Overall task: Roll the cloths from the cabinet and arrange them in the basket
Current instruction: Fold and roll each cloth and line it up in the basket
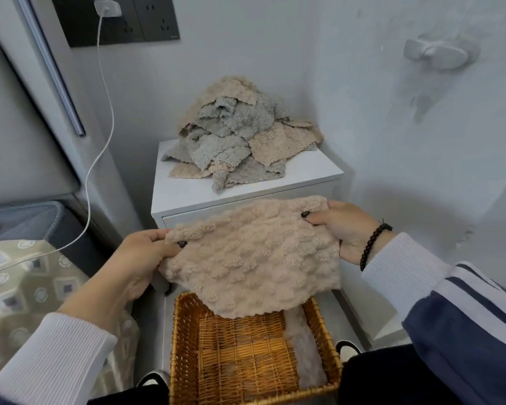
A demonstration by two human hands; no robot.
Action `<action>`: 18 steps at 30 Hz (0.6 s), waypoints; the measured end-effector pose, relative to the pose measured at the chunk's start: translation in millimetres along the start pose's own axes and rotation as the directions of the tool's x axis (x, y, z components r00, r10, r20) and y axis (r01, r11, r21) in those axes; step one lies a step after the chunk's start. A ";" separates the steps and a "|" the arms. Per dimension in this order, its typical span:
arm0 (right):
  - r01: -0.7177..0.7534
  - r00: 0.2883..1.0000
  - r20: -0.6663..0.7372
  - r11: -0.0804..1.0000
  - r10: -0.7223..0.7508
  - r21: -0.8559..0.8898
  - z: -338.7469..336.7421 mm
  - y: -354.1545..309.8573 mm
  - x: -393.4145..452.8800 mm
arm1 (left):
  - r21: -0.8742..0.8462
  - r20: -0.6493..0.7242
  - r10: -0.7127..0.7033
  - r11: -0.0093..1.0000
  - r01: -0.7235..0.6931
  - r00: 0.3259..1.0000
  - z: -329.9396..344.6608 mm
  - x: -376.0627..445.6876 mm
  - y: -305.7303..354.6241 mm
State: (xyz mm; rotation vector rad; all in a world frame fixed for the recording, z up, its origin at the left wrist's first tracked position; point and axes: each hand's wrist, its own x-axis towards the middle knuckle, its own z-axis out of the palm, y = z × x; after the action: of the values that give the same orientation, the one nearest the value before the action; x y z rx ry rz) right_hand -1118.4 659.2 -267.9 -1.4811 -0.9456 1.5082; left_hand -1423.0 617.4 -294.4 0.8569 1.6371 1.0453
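Above the rectangular woven wicker basket (187, 340), a fluffy beige bobbled cloth (251, 258), spread flat. Pinched at opposite top corners by left hand (146, 252) and right hand (348, 226).

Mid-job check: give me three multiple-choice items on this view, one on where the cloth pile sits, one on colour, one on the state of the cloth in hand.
1. Where is the pile of loose cloths?
A. On the white cabinet
B. In the basket
C. On the bed

2. What colour is the held cloth?
A. Grey-green
B. Beige
C. Navy

3. How is the held cloth?
A. Rolled tight
B. Spread open between both hands
C. Lying in the basket

Answers: 1 A, the heap rests on the cabinet top. 2 B, it is beige. 3 B, the left hand and right hand pinch its upper corners above the wicker basket.
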 end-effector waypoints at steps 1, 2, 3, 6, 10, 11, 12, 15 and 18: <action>-0.006 1.000 -0.002 1.000 0.006 -0.018 -0.2 3.6 2.5 | 0.042 0.017 -0.045 0.998 0.045 0.999 0.4 2.8 -3.7; -0.013 1.000 -0.002 0.999 0.013 -0.030 -0.8 7.1 5.6 | 0.073 0.034 -0.092 0.993 0.090 0.995 0.8 4.6 -6.9; -0.027 1.000 -0.003 0.999 0.027 -0.042 -1.2 10.6 8.0 | 0.099 0.047 -0.134 0.987 0.129 0.990 1.4 4.9 -9.0; -0.117 0.993 -0.011 0.989 0.116 -0.095 -1.5 23.5 8.9 | 0.109 0.111 -0.210 0.974 0.198 0.972 1.2 3.4 -12.9; 0.006 1.000 0.005 0.993 -0.005 -0.121 0.5 17.7 3.7 | -0.087 0.160 -0.025 0.995 0.040 0.987 0.0 -2.5 -0.9; 0.140 0.989 0.041 0.990 -0.139 -0.010 -2.6 5.5 1.3 | -0.215 0.139 0.106 0.974 -0.075 0.985 -3.0 -4.5 8.8; 0.268 0.956 0.087 0.955 -0.280 0.131 -8.8 -6.7 -2.3 | -0.348 0.120 0.233 0.920 -0.179 0.965 -7.5 -7.3 17.7; 0.381 0.852 0.233 0.860 -0.469 0.339 -22.3 -33.8 -19.1 | -0.548 0.157 0.398 0.796 -0.255 0.904 -22.4 -23.2 37.3; 0.363 0.905 0.218 0.930 -0.366 0.056 -25.2 -22.4 -12.0 | -0.375 0.184 0.327 0.895 -0.241 0.927 -15.8 -29.9 30.2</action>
State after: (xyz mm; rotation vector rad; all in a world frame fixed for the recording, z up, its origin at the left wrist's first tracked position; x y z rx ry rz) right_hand -1092.5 656.5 -243.5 -1.0599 -1.2660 1.4148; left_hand -1428.3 598.5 -253.5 0.9609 1.0958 1.3295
